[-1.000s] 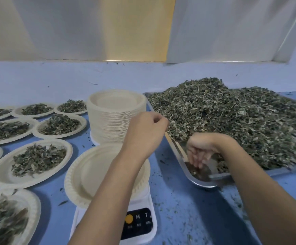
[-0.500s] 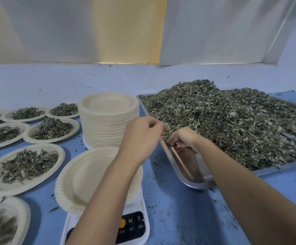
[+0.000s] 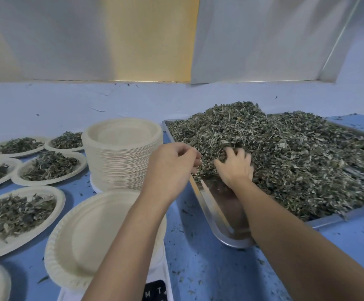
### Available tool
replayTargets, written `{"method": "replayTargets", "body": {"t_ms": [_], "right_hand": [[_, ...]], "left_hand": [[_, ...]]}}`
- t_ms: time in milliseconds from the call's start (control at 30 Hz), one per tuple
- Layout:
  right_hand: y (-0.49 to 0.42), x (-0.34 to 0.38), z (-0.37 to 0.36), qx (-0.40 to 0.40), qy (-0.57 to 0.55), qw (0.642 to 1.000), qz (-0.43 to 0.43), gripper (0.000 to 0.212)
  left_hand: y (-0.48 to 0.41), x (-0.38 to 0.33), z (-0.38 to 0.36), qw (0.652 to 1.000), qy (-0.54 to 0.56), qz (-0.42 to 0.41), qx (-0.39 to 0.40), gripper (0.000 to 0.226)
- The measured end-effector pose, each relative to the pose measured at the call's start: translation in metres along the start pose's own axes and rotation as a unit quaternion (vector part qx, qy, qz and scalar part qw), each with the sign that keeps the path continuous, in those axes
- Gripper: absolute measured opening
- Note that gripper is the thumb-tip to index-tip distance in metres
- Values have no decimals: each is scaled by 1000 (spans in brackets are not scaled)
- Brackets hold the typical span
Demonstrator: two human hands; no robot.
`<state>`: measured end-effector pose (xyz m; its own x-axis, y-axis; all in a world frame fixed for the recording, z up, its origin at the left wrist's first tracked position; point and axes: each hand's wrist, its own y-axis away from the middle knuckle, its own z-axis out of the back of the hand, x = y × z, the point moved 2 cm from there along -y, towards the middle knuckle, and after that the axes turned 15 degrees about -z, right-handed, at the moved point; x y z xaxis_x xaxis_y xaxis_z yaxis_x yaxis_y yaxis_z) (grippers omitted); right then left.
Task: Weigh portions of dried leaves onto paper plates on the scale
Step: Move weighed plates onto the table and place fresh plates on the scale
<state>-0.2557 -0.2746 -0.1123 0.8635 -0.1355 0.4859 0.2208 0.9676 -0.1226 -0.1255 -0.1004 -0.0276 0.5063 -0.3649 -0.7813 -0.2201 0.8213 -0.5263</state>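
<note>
A: Fingers?
B: Right hand (image 3: pixel 234 168): fingers (image 3: pixel 230 152) dug into the leaves (image 3: pixel 285 161), curled round a clump. Left hand (image 3: pixel 170 164): fingers (image 3: pixel 188 153) curled over the tray (image 3: pixel 220 205) rim, can't tell if holding anything.
A: Plate?
B: Plate (image 3: pixel 94 231) on scale (image 3: pixel 158 272), left of tray. Filled plates (image 3: pixel 60 202) further left.

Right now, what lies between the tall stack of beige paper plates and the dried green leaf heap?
Head view: the left hand, fingers curled, over the steel tray's rim.
</note>
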Motion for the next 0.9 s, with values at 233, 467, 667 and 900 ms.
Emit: {"method": "replayTargets", "body": {"t_ms": [233, 467, 667, 900], "right_hand": [[5, 9, -8, 110, 13, 994, 15, 56], [26, 30, 9, -43, 72, 995, 44, 43], [29, 40, -3, -76, 11, 983, 166, 36], [22, 30, -20, 142, 111, 970, 166, 45]], "left_hand": [[-1, 4, 6, 999, 24, 14, -21, 25], [0, 4, 15, 999, 30, 21, -33, 26], [1, 6, 14, 999, 22, 20, -23, 27], [1, 6, 12, 1000, 0, 9, -16, 29]]}}
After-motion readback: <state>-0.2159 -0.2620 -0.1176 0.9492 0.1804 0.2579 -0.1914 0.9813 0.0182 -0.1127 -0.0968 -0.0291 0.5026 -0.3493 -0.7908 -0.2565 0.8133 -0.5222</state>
